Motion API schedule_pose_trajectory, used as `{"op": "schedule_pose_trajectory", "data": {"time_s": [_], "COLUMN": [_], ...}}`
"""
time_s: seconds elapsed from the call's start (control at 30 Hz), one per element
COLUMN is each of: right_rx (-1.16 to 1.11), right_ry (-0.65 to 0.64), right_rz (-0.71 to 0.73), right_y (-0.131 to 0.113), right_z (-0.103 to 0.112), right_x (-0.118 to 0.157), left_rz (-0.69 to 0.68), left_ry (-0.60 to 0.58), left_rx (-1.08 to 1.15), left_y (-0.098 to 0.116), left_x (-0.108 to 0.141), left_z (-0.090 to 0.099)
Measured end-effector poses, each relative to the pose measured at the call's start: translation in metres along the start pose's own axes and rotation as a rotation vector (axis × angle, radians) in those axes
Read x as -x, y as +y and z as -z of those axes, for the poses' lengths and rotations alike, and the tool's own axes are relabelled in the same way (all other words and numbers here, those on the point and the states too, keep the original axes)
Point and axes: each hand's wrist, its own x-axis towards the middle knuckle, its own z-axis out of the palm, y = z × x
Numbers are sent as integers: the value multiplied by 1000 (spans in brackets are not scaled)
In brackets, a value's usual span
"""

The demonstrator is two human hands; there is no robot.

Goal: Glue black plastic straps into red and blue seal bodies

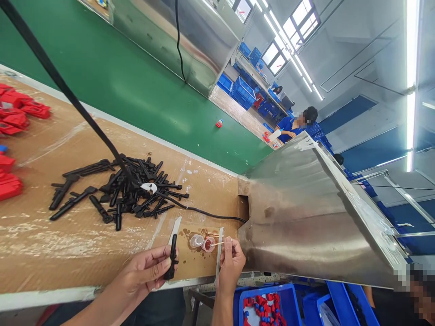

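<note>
My left hand (149, 267) is closed around a black plastic part (173, 258), a slim stick-like piece held upright near the table's front edge. In my right hand (231, 258) a thin wooden stick (217, 244) is pinched, its tip down in a small clear cup of red liquid (208, 245). Beside that cup lies a round clear lid or second cup (196, 241). More thin sticks (213, 234) rest just behind the cup. Farther back and to the left is a heap of similar black parts (132, 190).
Red parts (20, 108) are piled at the far left of the cardboard-covered table (112, 253). A black cable (204, 211) crosses it. A metal panel (292, 217) stands on the right. Below is a blue bin (294, 301) with red and blue parts. A co-worker (288, 129) sits farther off.
</note>
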Motion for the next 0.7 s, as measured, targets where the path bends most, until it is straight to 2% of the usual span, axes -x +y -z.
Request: {"op": "schedule_pose_trajectory", "data": {"time_s": [0.17, 0.33, 0.4, 0.53, 0.7], "right_rx": [-209, -339, -356, -213, 23], "right_ry": [38, -18, -62, -182, -208], "right_rz": [-214, -291, -228, 60, 259], "right_y": [-10, -37, -44, -50, -56], "right_z": [-3, 3, 5, 5, -1], "right_x": [1, 13, 25, 52, 73], "left_rz": [19, 21, 29, 50, 56], "left_ry": [-45, -19, -10, -25, -76], "left_rx": [-37, 10, 27, 44, 45], "left_y": [7, 4, 3, 3, 5], "left_x": [6, 9, 10, 10, 10], "left_z": [-11, -23, -28, -32, -31]}}
